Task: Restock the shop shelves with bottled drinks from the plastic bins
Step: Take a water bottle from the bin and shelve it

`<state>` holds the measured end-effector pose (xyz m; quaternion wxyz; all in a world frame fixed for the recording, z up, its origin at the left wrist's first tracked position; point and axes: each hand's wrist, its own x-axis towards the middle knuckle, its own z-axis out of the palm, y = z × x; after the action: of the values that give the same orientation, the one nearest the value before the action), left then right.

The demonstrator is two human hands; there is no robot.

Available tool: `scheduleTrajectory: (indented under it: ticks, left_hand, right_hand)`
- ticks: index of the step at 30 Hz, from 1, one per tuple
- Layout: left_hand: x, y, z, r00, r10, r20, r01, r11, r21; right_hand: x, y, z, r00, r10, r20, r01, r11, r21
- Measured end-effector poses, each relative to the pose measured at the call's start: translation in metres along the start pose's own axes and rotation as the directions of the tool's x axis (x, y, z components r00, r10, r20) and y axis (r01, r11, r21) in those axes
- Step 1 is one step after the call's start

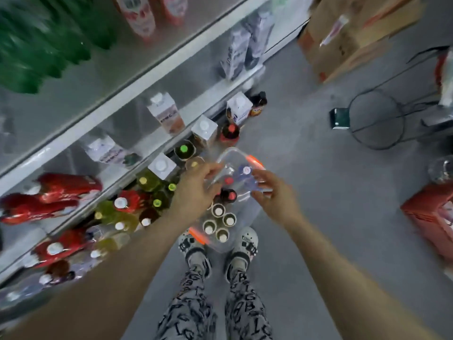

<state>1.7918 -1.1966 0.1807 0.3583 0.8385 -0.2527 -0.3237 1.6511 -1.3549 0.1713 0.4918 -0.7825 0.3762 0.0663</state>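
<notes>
Bin [228, 153] at lower centre, on floor [318, 192] between the feet [193, 244], half full of bottles [218, 224]; right grip [277, 195] curled round a clear bottle [245, 180], left grip [196, 187] at bin's rim, blurred, cannot tell its state; shelves [137, 92] at left partly stocked, plenty left.

The bin [236, 151] is clear plastic with bright orange handles [255, 160]. In it are brown bottles [218, 211] with white caps, a red-capped bottle [229, 180] and a bluish clear bottle [246, 171] capped white and pink. The shelves [137, 89] are white-edged and carry green bottles [36, 52], red packs [68, 187] and white cartons [165, 111]. The floor [306, 192] is grey. The trousers [186, 303] are grey, printed all over with black letters, and the shoes [192, 241] are white with black charms.
</notes>
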Motion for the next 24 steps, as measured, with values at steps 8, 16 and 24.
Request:
scheduleTrajectory:
  ticks: [8, 16, 24]
  left_hand:
    - [0.059, -0.118, 0.076, 0.992, -0.072, 0.107, 0.070, 0.997, 0.025]
    - [0.115, -0.194, 0.147, 0.976, -0.150, 0.160, 0.145, 0.988, 0.043]
    - [0.149, -0.245, 0.200, 0.957, -0.163, 0.241, 0.145, 0.985, 0.089]
  right_hand:
    - [0.074, 0.087, 0.085, 0.993, 0.116, 0.034, -0.116, 0.993, -0.002]
    - [0.141, 0.169, 0.142, 0.988, 0.148, 0.054, -0.146, 0.988, -0.047]
    - [0.188, 0.224, 0.189, 0.986, 0.130, 0.104, -0.123, 0.990, -0.070]
